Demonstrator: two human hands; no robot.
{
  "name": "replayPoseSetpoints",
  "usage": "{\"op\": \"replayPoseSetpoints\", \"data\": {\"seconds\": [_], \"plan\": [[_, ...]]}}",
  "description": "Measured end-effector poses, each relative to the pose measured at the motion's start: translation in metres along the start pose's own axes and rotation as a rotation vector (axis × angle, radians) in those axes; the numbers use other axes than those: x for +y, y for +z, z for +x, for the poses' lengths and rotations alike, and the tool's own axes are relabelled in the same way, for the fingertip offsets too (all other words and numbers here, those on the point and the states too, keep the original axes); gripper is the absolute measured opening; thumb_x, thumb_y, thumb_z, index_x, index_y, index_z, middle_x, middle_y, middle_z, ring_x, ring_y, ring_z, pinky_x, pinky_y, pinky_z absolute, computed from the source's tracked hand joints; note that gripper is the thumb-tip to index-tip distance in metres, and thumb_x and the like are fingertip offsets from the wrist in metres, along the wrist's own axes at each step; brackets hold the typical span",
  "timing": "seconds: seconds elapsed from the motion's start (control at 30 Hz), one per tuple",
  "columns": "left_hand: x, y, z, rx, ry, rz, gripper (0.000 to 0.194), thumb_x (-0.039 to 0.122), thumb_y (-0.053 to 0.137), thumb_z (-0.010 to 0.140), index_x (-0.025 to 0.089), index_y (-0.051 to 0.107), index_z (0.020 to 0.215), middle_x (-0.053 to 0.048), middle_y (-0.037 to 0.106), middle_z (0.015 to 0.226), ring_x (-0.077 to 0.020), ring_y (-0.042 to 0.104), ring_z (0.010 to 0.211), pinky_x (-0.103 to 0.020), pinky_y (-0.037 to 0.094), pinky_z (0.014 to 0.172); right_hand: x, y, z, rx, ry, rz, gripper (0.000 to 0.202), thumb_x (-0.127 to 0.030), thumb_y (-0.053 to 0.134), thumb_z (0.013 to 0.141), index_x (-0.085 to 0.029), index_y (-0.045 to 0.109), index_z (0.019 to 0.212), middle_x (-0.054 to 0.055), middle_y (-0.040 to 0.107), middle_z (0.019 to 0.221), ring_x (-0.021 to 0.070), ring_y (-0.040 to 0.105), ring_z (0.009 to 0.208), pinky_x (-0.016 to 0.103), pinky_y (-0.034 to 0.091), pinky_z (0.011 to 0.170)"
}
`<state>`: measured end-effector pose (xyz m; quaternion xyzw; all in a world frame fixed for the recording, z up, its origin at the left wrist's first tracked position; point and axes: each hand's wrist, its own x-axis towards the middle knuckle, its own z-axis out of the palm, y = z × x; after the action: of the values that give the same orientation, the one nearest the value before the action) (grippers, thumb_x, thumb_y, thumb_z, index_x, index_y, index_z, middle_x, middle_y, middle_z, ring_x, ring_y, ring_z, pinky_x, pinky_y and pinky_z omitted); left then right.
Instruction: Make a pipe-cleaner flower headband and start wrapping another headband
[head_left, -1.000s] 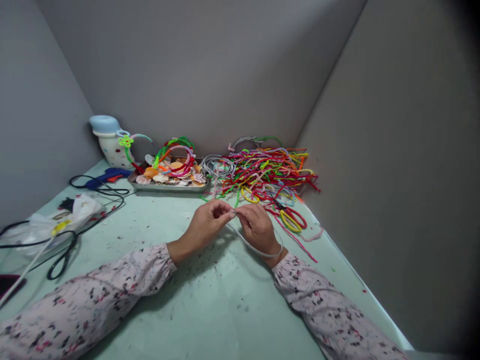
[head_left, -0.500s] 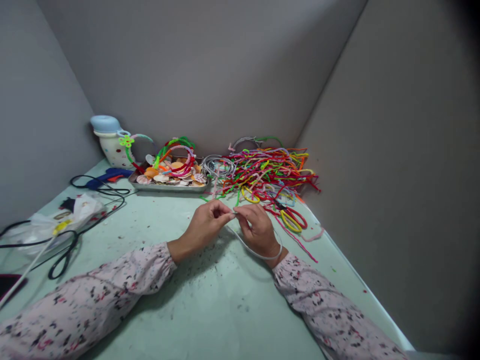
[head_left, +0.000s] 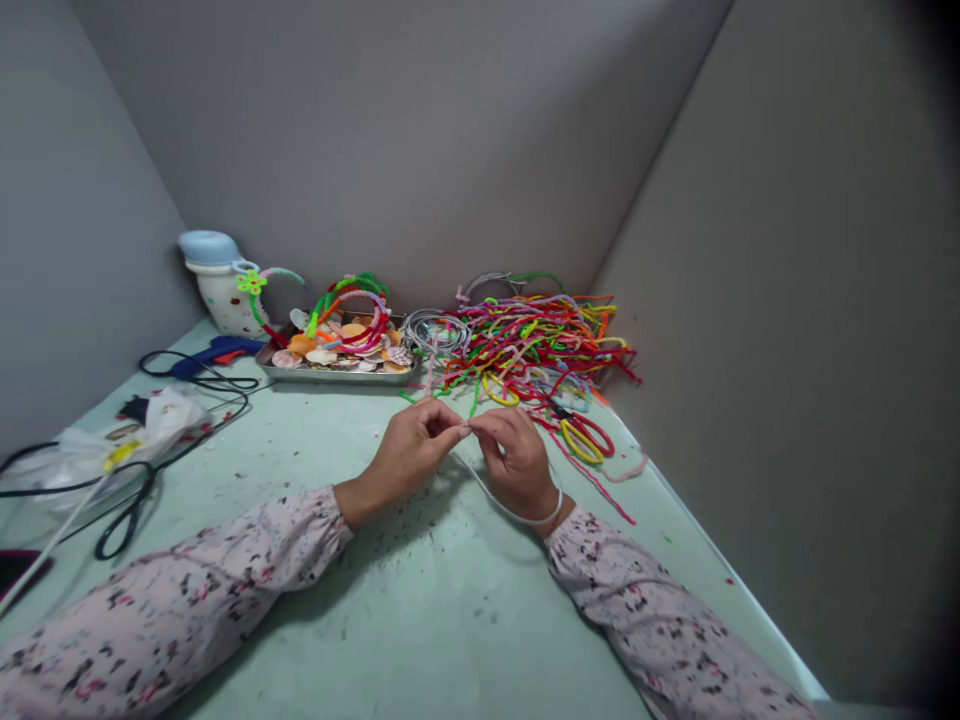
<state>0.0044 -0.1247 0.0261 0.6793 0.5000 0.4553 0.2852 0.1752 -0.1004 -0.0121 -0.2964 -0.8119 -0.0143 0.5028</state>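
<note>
My left hand (head_left: 421, 442) and my right hand (head_left: 517, 458) meet above the table, thumb and forefinger of each pinched together. Between the fingertips is one end of a thin pale-grey wire hoop (head_left: 501, 508), which curves down and passes around my right wrist. Its far part is hidden behind the right hand. A short green pipe cleaner (head_left: 475, 396) shows just beyond the fingertips; whether it is held or lies on the table I cannot tell.
Behind the hands lie a heap of coloured pipe cleaners (head_left: 540, 335), coiled grey hoops (head_left: 437, 332) and a metal tray (head_left: 341, 377) of seashells. Yellow-and-red-handled scissors (head_left: 581, 440) rest at right. A blue glue gun (head_left: 214, 353), black cable (head_left: 225, 418), plastic bag (head_left: 169, 418) and white tumbler (head_left: 225, 300) stand left.
Almost nothing differs. Both hands keep the same pinch, and only the fingertips seem to shift slightly at the hoop's end.
</note>
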Motion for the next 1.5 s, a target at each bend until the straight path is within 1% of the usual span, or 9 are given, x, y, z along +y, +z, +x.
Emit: {"op": "replayPoseSetpoints", "data": {"seconds": [0.3,0.67,1.0,1.1,1.23,1.3,1.37,1.43,1.5], "plan": [[-0.003,0.002,-0.001,-0.017,0.000,-0.005,0.017,0.032,0.060,0.080,0.016,0.060,0.075,0.001,0.059,0.068,-0.0116,0.052,0.062,-0.023,0.040,0.058,-0.003,-0.001,0.001,0.007,-0.007,-0.022,0.016,-0.014,0.053,0.088,-0.022,0.061,0.099,0.005,0.065,0.089,0.0196,0.056,0.087,0.036,0.046,0.079],[-0.001,-0.004,0.003,-0.052,0.237,0.224,0.015,0.027,0.052,0.087,0.018,0.058,0.076,0.000,0.054,0.073,-0.0134,0.050,0.070,-0.025,0.039,0.065,0.000,0.002,0.001,-0.010,0.021,0.024,0.012,-0.016,0.052,0.089,-0.021,0.060,0.097,0.006,0.066,0.089,0.0193,0.058,0.087,0.036,0.047,0.080],[-0.004,-0.003,0.002,-0.055,0.303,0.258,0.015,0.023,0.049,0.089,0.019,0.058,0.078,-0.001,0.053,0.076,-0.0145,0.051,0.074,-0.026,0.039,0.068,0.001,0.002,0.004,-0.030,-0.010,-0.021,0.014,-0.015,0.051,0.089,-0.021,0.060,0.098,0.006,0.066,0.089,0.0199,0.057,0.087,0.038,0.048,0.080],[-0.002,-0.005,0.010,-0.004,0.310,0.230,0.014,0.025,0.050,0.089,0.019,0.058,0.080,-0.001,0.052,0.077,-0.0144,0.050,0.073,-0.026,0.039,0.067,0.005,0.003,0.010,0.007,-0.043,-0.043,0.023,-0.013,0.052,0.088,-0.022,0.058,0.108,0.008,0.065,0.101,0.0217,0.057,0.100,0.043,0.047,0.090],[0.002,-0.013,0.033,0.125,0.340,0.220,0.014,0.026,0.050,0.090,0.019,0.059,0.081,-0.002,0.052,0.078,-0.0149,0.050,0.073,-0.026,0.039,0.068,0.012,0.005,0.016,0.008,-0.115,-0.093,0.048,-0.010,0.049,0.086,-0.021,0.044,0.133,0.015,0.052,0.131,0.0258,0.045,0.126,0.050,0.041,0.101],[0.003,-0.018,0.047,0.193,0.349,0.221,0.015,0.026,0.050,0.090,0.020,0.058,0.079,-0.002,0.052,0.077,-0.0155,0.050,0.075,-0.026,0.040,0.070,0.015,0.005,0.017,-0.049,-0.103,-0.086,0.051,-0.008,0.047,0.086,-0.019,0.041,0.136,0.016,0.047,0.137,0.0265,0.040,0.131,0.051,0.040,0.102],[0.002,-0.022,0.058,0.265,0.350,0.216,0.015,0.026,0.050,0.089,0.020,0.057,0.077,-0.001,0.053,0.077,-0.0156,0.050,0.075,-0.026,0.040,0.070,0.016,0.001,0.018,-0.196,-0.065,-0.033,0.046,-0.007,0.047,0.085,-0.017,0.050,0.129,0.016,0.054,0.131,0.0266,0.046,0.125,0.048,0.043,0.099],[-0.003,-0.025,0.066,0.327,0.351,0.208,0.014,0.025,0.050,0.089,0.020,0.056,0.078,-0.001,0.053,0.078,-0.0154,0.050,0.075,-0.026,0.040,0.071,0.018,-0.007,0.021,-0.430,0.035,0.088,0.035,-0.008,0.048,0.084,-0.018,0.062,0.115,0.011,0.068,0.107,0.0227,0.062,0.102,0.040,0.050,0.087],[-0.011,-0.028,0.070,0.346,0.355,0.212,0.012,0.023,0.049,0.090,0.020,0.057,0.081,-0.002,0.053,0.080,-0.0153,0.050,0.077,-0.027,0.041,0.072,0.021,-0.021,0.028,-0.669,0.225,0.254,0.022,-0.013,0.054,0.083,-0.018,0.070,0.097,0.006,0.072,0.089,0.0191,0.066,0.082,0.032,0.052,0.074]]}}
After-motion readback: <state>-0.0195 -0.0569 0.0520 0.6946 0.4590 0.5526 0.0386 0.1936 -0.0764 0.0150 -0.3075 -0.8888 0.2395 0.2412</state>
